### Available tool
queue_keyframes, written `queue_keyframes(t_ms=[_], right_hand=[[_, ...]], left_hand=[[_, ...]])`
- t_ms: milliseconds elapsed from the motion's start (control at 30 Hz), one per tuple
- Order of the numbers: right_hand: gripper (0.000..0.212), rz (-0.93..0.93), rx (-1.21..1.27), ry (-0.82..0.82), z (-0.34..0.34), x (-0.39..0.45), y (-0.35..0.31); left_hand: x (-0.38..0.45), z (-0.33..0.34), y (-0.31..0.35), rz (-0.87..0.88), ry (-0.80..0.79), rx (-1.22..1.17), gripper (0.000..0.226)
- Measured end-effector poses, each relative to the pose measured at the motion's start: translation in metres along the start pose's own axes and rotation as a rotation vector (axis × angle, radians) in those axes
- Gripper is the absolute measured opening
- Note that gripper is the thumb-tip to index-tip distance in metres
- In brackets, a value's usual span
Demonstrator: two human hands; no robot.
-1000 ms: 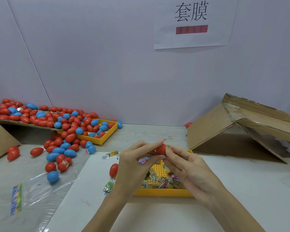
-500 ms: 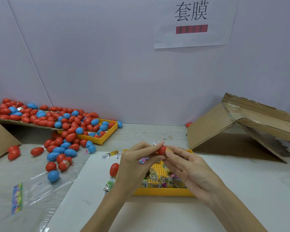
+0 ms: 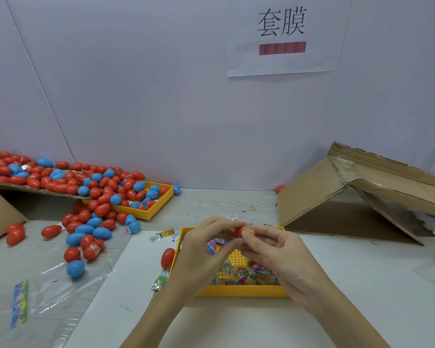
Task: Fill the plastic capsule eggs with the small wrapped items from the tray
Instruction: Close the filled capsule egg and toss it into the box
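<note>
- Red plastic, a small capsule egg (image 3: 242, 231), is pinched between the fingertips of both hands above the far end of the yellow tray (image 3: 239, 292).
- It is held by the left hand (image 3: 203, 257) from the left, with thumb and forefinger curled onto it; a pink-and-blue wrapped item (image 3: 214, 245) is seen just under those fingers, though whether it is gripped cannot be told.
- It is met from the right by the right hand (image 3: 278, 257), whose thumb and forefinger are closed on the egg while the remaining fingers are bent loosely below.
- Whether the egg is one closed piece or two halves cannot be told, since most of it is covered by fingers.
- Small wrapped items (image 3: 249, 276) are heaped in the near part of the tray, and its perforated floor is left bare further back.
- A single red egg (image 3: 167, 257) is laid just beside the tray's left wall, with a green wrapped piece (image 3: 161, 281) near it.
- A few more wrapped pieces (image 3: 165, 234) are scattered past the tray's far left corner.
- The tray is set on a white sheet (image 3: 116, 297).
- To the far left, red and blue eggs (image 3: 86, 222) are spilled over the table, a cardboard flap and a second yellow tray (image 3: 151, 212).
- A clear plastic bag (image 3: 48, 292) is spread at the near left.
- A cardboard box (image 3: 349, 197) is tipped on its side at the right.
- A paper sign (image 3: 283, 33) is fixed to the back wall.
</note>
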State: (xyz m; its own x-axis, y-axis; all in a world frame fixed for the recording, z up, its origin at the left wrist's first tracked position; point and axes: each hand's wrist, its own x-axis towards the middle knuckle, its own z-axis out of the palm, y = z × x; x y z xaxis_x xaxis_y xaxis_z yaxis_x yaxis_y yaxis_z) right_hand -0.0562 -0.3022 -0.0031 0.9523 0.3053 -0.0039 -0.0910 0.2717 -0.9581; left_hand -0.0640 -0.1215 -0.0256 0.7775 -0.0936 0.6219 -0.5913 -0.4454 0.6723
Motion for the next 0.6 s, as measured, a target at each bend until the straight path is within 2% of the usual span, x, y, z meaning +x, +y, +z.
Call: queue_keyframes(t_ms=[100, 167, 233, 300, 333, 400, 500, 600], right_hand=[[0.026, -0.016, -0.165, 0.013, -0.003, 0.001, 0.002], [0.025, -0.020, -0.166, 0.038, -0.006, 0.007, 0.002], [0.025, -0.015, 0.087, 0.062, -0.015, 0.020, -0.013], [0.027, -0.038, 0.523, 0.070, -0.030, 0.035, -0.042], [0.027, -0.091, 0.707, 0.090, -0.039, 0.042, -0.058], [0.033, -0.222, 0.885, 0.164, -0.054, 0.053, -0.085], [0.052, -0.227, 0.787, 0.184, -0.061, 0.061, -0.089], [0.048, -0.127, 0.521, 0.141, -0.053, 0.053, -0.056]], left_hand=[[0.000, 0.000, -0.001, -0.010, 0.025, 0.005, 0.042], [-0.002, 0.001, -0.001, -0.082, 0.021, -0.029, 0.054], [-0.002, 0.001, 0.000, -0.147, 0.051, -0.048, 0.057], [0.001, -0.002, 0.000, -0.183, 0.100, -0.032, 0.049], [0.002, -0.004, 0.000, -0.194, 0.121, -0.022, 0.044], [0.004, -0.006, 0.002, -0.213, 0.138, 0.002, 0.036], [0.004, -0.007, 0.003, -0.238, 0.119, 0.030, 0.022], [0.005, -0.008, 0.001, -0.246, 0.110, 0.078, 0.011]])
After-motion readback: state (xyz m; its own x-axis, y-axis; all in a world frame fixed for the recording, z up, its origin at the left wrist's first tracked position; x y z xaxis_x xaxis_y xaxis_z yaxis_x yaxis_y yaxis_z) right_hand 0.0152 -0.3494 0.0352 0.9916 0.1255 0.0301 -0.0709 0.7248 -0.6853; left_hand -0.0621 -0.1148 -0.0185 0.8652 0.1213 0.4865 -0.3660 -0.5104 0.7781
